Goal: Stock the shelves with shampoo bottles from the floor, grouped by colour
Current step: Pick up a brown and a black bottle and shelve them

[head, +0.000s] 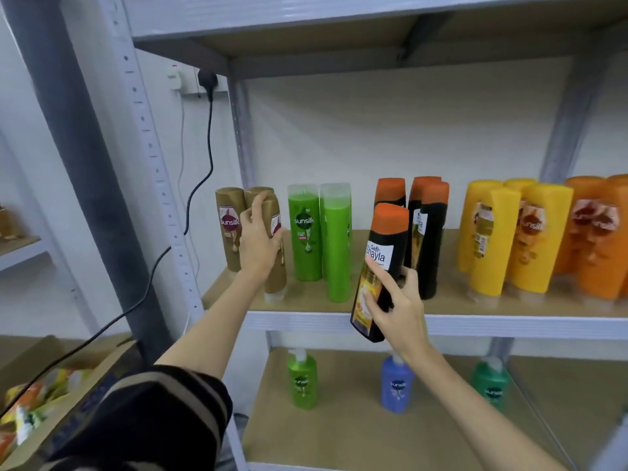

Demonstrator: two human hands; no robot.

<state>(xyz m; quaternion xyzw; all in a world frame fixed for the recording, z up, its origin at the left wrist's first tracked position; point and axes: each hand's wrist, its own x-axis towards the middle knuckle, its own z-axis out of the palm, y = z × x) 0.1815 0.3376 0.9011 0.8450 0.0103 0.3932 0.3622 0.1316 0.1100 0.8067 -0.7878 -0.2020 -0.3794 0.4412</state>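
Meanwhile left hand (259,240) gripped a tall gold-brown plastic shampoo bottle (274,247) standing on the board shelf (452,305); right hand (399,302) clasped a black orange-capped shampoo bottle (380,271), tilted at the shelf's front edge beside matching bottles (429,232).

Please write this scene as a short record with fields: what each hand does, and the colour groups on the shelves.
left hand: grips a gold bottle on the middle shelf
right hand: holds a black bottle with orange cap at the shelf's front edge, tilted
middle shelf, left to right: gold, green bottles, black bottles, yellow bottles, orange bottles
lower shelf: green pump bottle, blue pump bottle, dark green pump bottle
box: lower left, holds more packs
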